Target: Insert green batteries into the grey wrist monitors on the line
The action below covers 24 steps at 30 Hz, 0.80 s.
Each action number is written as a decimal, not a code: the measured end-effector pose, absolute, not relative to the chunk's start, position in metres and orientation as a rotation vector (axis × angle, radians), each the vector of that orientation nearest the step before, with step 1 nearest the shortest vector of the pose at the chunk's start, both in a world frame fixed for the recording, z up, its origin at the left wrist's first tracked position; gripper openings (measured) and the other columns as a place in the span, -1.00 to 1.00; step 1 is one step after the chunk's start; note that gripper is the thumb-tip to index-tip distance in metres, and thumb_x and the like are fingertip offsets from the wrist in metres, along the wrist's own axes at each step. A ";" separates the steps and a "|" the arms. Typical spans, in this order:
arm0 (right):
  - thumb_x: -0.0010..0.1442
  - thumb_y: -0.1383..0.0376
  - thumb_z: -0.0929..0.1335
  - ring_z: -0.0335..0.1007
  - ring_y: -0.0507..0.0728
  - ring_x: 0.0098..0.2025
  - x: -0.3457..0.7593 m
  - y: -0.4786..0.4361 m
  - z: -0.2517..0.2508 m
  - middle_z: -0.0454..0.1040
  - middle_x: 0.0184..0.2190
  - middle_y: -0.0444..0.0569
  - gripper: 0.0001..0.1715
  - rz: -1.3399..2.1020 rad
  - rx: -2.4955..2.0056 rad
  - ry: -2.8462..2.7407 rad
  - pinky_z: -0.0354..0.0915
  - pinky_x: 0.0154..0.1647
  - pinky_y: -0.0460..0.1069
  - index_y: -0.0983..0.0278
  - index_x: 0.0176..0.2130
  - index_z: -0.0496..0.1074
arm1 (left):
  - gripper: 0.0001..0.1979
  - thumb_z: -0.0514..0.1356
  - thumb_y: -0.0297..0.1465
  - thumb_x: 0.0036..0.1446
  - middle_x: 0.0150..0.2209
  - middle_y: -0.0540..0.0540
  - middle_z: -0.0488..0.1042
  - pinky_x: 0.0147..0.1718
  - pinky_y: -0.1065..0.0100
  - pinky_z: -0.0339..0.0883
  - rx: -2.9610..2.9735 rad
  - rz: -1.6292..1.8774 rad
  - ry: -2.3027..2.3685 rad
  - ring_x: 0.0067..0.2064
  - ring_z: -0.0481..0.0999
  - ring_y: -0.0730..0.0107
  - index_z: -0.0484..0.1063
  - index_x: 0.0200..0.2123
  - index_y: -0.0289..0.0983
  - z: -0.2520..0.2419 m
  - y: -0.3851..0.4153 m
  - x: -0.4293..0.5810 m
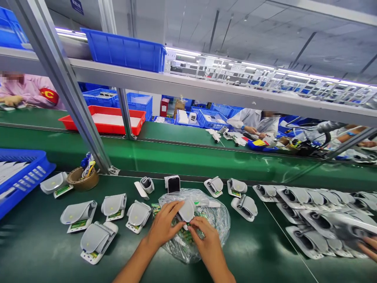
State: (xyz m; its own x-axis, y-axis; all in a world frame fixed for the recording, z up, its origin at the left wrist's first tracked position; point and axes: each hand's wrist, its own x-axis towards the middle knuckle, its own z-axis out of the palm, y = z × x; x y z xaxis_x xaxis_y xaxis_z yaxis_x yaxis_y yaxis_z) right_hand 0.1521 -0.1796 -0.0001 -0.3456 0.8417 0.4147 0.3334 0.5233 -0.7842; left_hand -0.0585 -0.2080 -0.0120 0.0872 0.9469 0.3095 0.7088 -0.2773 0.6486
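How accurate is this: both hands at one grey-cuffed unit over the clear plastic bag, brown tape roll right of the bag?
Wrong side: the head view shows the brown tape roll left of the clear plastic bag. The rest stands: left hand and right hand at one grey-cuffed unit over the bag.

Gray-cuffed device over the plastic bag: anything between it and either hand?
Nothing visible: the left hand and right hand both reach the gray-cuffed device directly. The plastic bag lies beneath, not in between.
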 end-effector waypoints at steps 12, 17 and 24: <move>0.26 0.36 0.38 0.54 0.21 -0.12 0.151 -0.172 -0.020 0.59 -0.23 -0.01 -0.91 0.796 -1.051 -1.879 0.45 -0.06 0.06 0.20 -0.26 0.53 | -0.29 0.24 -0.48 0.16 0.28 -0.16 0.48 0.15 -0.03 0.42 2.305 0.946 1.571 0.14 0.41 0.02 0.25 0.38 -0.14 -0.009 -0.208 -0.060; 0.15 0.38 0.41 0.50 0.15 -0.20 0.147 -0.164 -0.010 0.55 -0.25 -0.05 -0.85 0.981 -1.145 -1.773 0.42 -0.10 0.03 0.22 -0.21 0.48 | -0.32 0.23 -0.47 0.17 0.23 -0.19 0.50 0.13 -0.03 0.44 2.349 1.004 1.623 0.15 0.43 -0.02 0.25 0.36 -0.19 -0.014 -0.203 -0.059; 0.36 0.29 0.29 0.49 0.13 -0.22 0.150 -0.151 -0.020 0.52 -0.13 0.02 -0.83 0.929 -1.186 -1.672 0.43 -0.16 0.05 0.24 -0.11 0.46 | -0.44 0.15 -0.40 0.28 0.14 -0.26 0.49 0.09 -0.03 0.44 2.184 1.178 1.718 0.13 0.47 -0.01 0.23 0.33 -0.23 -0.018 -0.199 -0.059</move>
State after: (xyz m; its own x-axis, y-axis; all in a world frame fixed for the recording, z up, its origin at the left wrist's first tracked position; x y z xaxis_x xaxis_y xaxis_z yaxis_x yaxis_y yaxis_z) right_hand 0.1502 -0.1510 -0.0197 -0.1766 0.9586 0.2233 0.3170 0.2702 -0.9091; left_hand -0.0589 -0.1990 -0.0177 0.0510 0.8688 0.4925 0.7725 -0.3468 0.5319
